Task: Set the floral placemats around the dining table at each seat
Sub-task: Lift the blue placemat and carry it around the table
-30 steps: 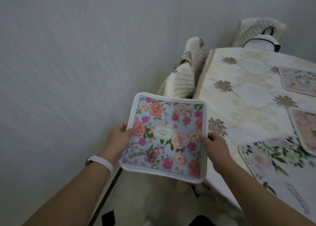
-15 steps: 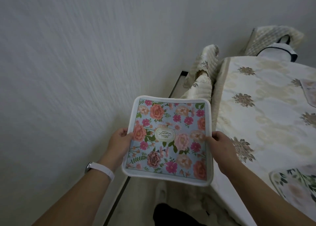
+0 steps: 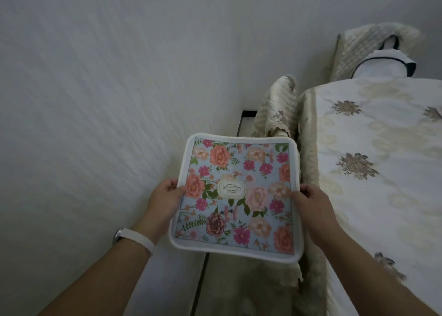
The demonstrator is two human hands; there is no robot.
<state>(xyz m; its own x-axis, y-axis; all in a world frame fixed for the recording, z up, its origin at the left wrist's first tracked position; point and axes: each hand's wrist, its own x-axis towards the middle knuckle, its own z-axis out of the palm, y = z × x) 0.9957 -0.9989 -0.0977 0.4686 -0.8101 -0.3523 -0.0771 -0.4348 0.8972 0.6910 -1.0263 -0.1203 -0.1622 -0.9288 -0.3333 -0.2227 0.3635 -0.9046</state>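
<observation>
A square floral placemat (image 3: 236,196) with a light-blue ground, pink and orange flowers and a white border is held flat in front of me, off the table. My left hand (image 3: 165,196) grips its left edge and wears a white wristband. My right hand (image 3: 311,200) grips its right edge. The dining table (image 3: 382,172), under a cream cloth with embroidered brown flowers, lies to the right of the mat. No other placemat shows on the visible part of the table.
A white wall (image 3: 95,100) fills the left side, close by. A chair with a cream lace cover (image 3: 277,110) stands between wall and table, just beyond the mat. Another covered chair (image 3: 358,50) with a white bag (image 3: 385,64) stands at the far end.
The view has swung left along the table's side. The placemats lying on the table have slid out of view on the right. Both hands keep the same grip on the mat.
</observation>
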